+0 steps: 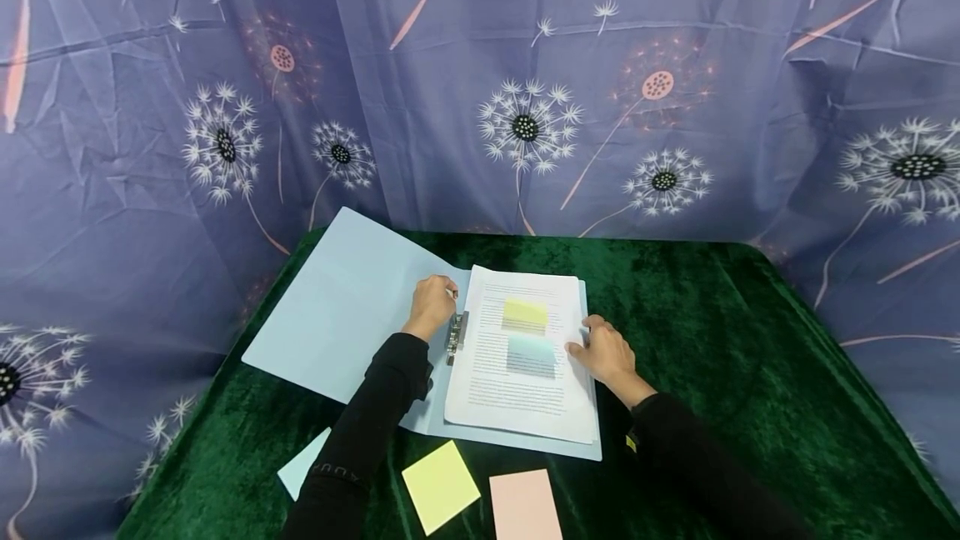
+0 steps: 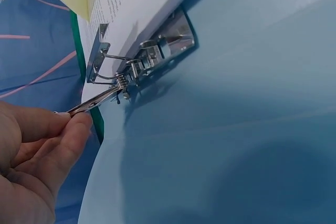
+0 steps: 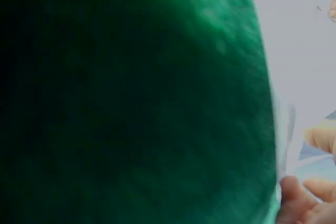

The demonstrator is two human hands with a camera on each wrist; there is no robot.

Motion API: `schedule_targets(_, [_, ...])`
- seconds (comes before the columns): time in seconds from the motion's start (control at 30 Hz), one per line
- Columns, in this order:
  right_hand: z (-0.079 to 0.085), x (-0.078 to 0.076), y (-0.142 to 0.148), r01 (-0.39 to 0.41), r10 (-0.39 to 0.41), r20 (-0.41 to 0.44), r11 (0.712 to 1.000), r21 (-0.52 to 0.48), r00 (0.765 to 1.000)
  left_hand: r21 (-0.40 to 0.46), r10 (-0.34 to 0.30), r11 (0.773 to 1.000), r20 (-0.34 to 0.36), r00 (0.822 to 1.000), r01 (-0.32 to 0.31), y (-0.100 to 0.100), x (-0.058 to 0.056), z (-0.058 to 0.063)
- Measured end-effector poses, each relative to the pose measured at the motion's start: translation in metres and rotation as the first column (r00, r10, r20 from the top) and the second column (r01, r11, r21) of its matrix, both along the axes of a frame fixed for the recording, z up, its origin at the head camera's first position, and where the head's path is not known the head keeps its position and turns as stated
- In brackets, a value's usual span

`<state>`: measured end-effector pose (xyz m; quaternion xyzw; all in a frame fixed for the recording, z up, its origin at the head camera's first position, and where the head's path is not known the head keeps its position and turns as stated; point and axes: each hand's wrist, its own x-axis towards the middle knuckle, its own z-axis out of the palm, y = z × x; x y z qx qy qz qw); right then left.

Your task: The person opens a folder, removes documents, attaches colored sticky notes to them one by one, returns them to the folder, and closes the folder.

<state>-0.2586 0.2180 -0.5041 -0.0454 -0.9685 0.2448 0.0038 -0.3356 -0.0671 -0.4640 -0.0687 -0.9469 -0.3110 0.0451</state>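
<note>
A light blue folder point(image 1: 322, 307) lies spread on the table, its cover turned to the left. White printed sheets point(image 1: 517, 402) rest on its right side, bearing a yellow sticky note point(image 1: 525, 313) and a blue sticky note point(image 1: 531, 352). My left hand point(image 1: 432, 304) pinches the lever of the metal clip point(image 2: 137, 66) between thumb and fingers, beside the sheets' left edge. At the right edge of the stack, my right hand point(image 1: 609, 354) rests with its fingers loosely bent, thumb over the top sheet and fingertips right at the edge.
In front of the folder lie a yellow note pad point(image 1: 441, 487), a pink note pad point(image 1: 525, 507) and a blue one point(image 1: 302, 465) partly behind the left sleeve. Green velvet cloth point(image 1: 712, 357) covers the table. A patterned purple curtain point(image 1: 450, 107) hangs behind and at both sides.
</note>
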Motion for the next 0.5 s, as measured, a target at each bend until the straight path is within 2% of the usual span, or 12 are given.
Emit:
schedule_targets(0.13, [0.010, 0.007, 0.009, -0.171, 0.170, 0.012, 0.985, 0.018, 0.985, -0.011, 0.003, 1.000, -0.005, 1.000, -0.003, -0.001, -0.001, 0.000])
schedule_targets(0.3, [0.022, 0.026, 0.030, -0.377, 0.375, 0.034, 0.922, 0.088, 0.926, -0.004, -0.009, 1.000, -0.012, 1.000, 0.009, -0.002, -0.001, -0.001])
schedule_targets(0.43, [0.023, 0.047, 0.045, -0.485, 0.479, 0.071, 0.866, 0.122, 0.875, -0.013, -0.027, 1.000, -0.029, 0.999, 0.027, -0.003, -0.001, -0.002])
schedule_targets(0.5, [0.021, 0.056, 0.049, -0.519, 0.510, 0.098, 0.847, 0.116, 0.855, -0.015, -0.035, 0.999, -0.036, 0.999, 0.034, -0.004, -0.001, -0.002])
